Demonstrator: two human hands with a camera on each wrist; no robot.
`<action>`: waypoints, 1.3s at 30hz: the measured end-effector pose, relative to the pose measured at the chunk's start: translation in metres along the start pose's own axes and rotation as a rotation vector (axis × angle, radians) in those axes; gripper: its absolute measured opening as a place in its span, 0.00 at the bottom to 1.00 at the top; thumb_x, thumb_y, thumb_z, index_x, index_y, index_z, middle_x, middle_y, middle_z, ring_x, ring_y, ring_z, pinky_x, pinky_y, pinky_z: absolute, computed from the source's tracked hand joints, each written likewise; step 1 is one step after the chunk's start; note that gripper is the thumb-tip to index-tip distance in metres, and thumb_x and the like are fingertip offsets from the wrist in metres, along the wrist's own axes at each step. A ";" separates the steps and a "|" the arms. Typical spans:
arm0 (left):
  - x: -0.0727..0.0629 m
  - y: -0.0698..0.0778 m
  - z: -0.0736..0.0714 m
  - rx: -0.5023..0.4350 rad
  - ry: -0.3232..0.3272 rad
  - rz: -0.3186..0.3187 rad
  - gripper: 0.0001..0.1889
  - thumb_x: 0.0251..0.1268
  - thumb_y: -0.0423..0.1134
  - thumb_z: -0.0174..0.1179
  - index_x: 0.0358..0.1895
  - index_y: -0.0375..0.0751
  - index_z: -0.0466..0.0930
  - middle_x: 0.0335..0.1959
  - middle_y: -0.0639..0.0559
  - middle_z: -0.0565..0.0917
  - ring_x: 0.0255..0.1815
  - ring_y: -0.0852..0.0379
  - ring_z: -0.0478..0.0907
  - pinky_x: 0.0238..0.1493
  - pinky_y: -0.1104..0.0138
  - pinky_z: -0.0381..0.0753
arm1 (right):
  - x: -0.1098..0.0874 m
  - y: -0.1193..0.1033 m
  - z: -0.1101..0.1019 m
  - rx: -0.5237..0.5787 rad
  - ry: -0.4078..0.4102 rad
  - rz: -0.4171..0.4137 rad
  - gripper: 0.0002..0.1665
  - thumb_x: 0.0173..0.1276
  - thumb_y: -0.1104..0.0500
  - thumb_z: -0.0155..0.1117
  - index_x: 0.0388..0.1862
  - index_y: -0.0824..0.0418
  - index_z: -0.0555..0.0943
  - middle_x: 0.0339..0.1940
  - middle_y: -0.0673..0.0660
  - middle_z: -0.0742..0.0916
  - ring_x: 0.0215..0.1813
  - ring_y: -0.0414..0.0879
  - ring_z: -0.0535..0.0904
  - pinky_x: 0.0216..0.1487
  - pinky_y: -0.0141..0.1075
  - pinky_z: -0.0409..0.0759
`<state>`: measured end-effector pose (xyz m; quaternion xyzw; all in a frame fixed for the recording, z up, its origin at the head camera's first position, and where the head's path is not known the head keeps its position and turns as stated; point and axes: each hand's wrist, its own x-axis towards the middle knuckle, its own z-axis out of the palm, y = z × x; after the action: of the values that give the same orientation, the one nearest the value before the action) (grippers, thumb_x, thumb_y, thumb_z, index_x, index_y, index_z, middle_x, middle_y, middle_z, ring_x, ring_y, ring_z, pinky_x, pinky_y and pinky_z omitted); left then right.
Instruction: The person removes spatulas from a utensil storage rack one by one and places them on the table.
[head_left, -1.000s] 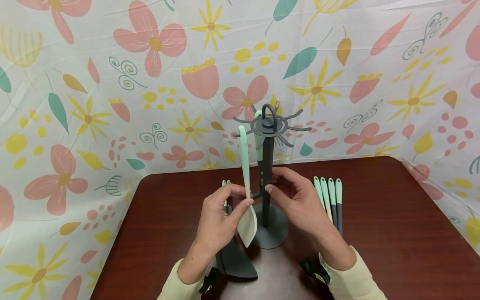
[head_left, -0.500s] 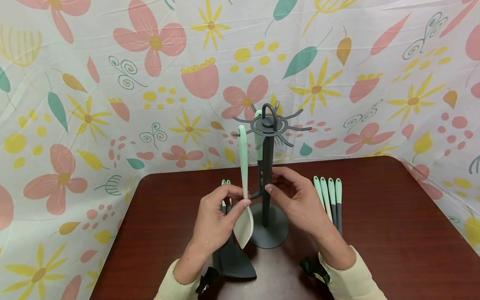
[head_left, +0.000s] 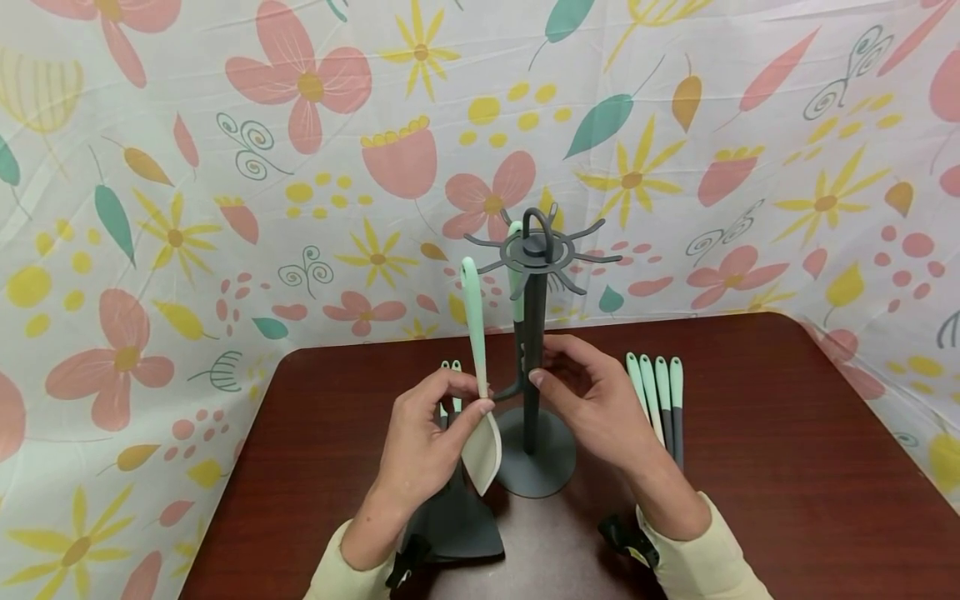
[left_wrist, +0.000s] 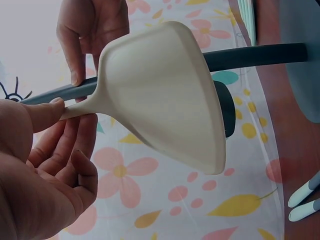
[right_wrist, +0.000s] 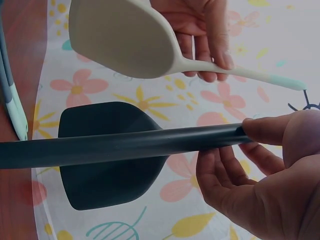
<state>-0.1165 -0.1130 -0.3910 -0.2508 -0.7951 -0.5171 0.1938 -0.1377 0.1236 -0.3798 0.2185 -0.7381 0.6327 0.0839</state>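
Note:
My left hand (head_left: pixel 423 437) pinches a cream turner (head_left: pixel 482 454) with a mint handle where its neck meets the blade. It stands upright, blade down. Its handle top is close to a hook at the left of a dark utensil stand (head_left: pixel 534 350); whether the two are engaged I cannot tell. My right hand (head_left: pixel 600 400) grips the stand's post between thumb and fingers. Behind the post hangs a dark turner (right_wrist: pixel 105 185) with a mint handle; its blade shows in the right wrist view. The cream blade (left_wrist: pixel 155 95) partly covers the post in the left wrist view.
Dark broad-bladed utensils (head_left: pixel 457 525) with mint handle ends lie left of the stand, partly under my left arm. Several mint-handled utensils (head_left: pixel 663 392) lie side by side at the right. A flowered cloth (head_left: pixel 315 208) hangs behind the brown table (head_left: pixel 787 433).
My left hand and the cream turner have shifted slightly left, and its handle top leans further left. The dark utensils beneath that arm have slid a little left. My right hand stays on the post.

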 end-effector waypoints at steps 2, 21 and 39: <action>-0.001 0.000 0.000 0.000 -0.001 -0.009 0.07 0.71 0.40 0.72 0.48 0.50 0.87 0.40 0.64 0.88 0.36 0.62 0.80 0.35 0.62 0.79 | 0.000 0.000 0.000 0.000 -0.001 -0.002 0.19 0.77 0.67 0.67 0.63 0.55 0.85 0.49 0.55 0.89 0.46 0.61 0.86 0.42 0.41 0.89; -0.008 -0.001 -0.009 0.001 -0.001 -0.044 0.08 0.70 0.39 0.73 0.49 0.52 0.87 0.41 0.63 0.90 0.39 0.61 0.83 0.37 0.67 0.77 | -0.001 0.000 0.002 0.011 -0.002 0.000 0.19 0.77 0.67 0.67 0.62 0.54 0.85 0.49 0.56 0.89 0.44 0.61 0.87 0.41 0.44 0.90; -0.019 -0.015 -0.022 0.052 -0.014 -0.120 0.06 0.71 0.41 0.72 0.46 0.52 0.86 0.38 0.63 0.88 0.34 0.59 0.79 0.37 0.66 0.78 | 0.000 0.000 0.000 0.021 0.000 0.010 0.18 0.77 0.67 0.67 0.62 0.54 0.85 0.49 0.57 0.89 0.45 0.61 0.86 0.42 0.41 0.89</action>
<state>-0.1092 -0.1428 -0.4045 -0.2013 -0.8231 -0.5053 0.1632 -0.1375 0.1231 -0.3799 0.2157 -0.7324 0.6410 0.0783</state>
